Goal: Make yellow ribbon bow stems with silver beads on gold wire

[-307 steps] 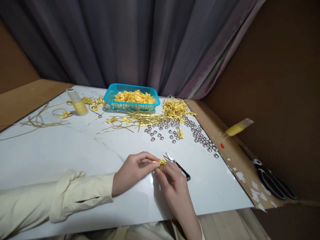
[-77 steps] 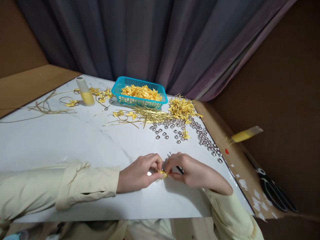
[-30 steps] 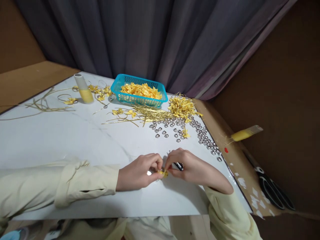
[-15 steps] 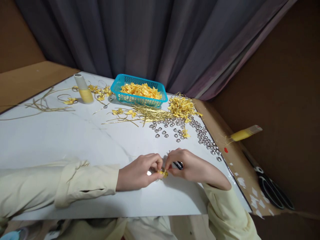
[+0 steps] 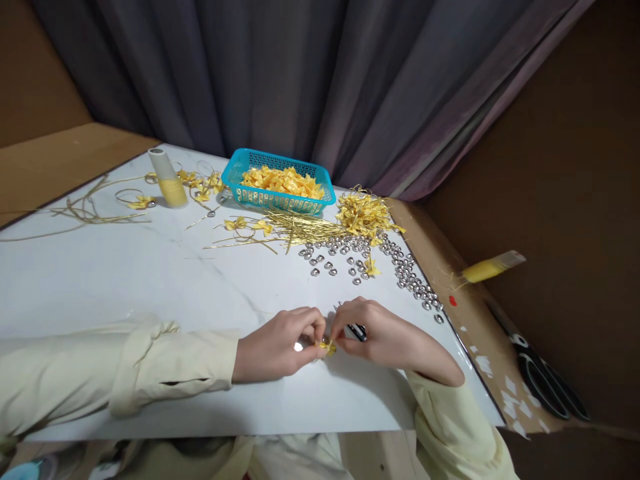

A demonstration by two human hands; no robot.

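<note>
My left hand (image 5: 278, 344) and my right hand (image 5: 384, 335) meet low over the white tabletop (image 5: 150, 280), both pinching a small yellow ribbon bow (image 5: 329, 347) between their fingertips. A black-handled tool (image 5: 356, 331) lies under my right hand's fingers, mostly hidden. Cream sleeves cover both forearms.
A blue basket (image 5: 277, 184) of yellow bows stands at the back. Gold wire strands (image 5: 295, 232), a heap of yellow bows (image 5: 364, 213) and several silver beads (image 5: 400, 270) lie before it. A yellow spool (image 5: 168, 179) stands far left, another spool (image 5: 487, 269) and black scissors (image 5: 543, 377) on the right.
Ten seconds ago my right hand came from below; it now reaches in from the right. Over the last second both hands stay on the bow with hardly any shift.
</note>
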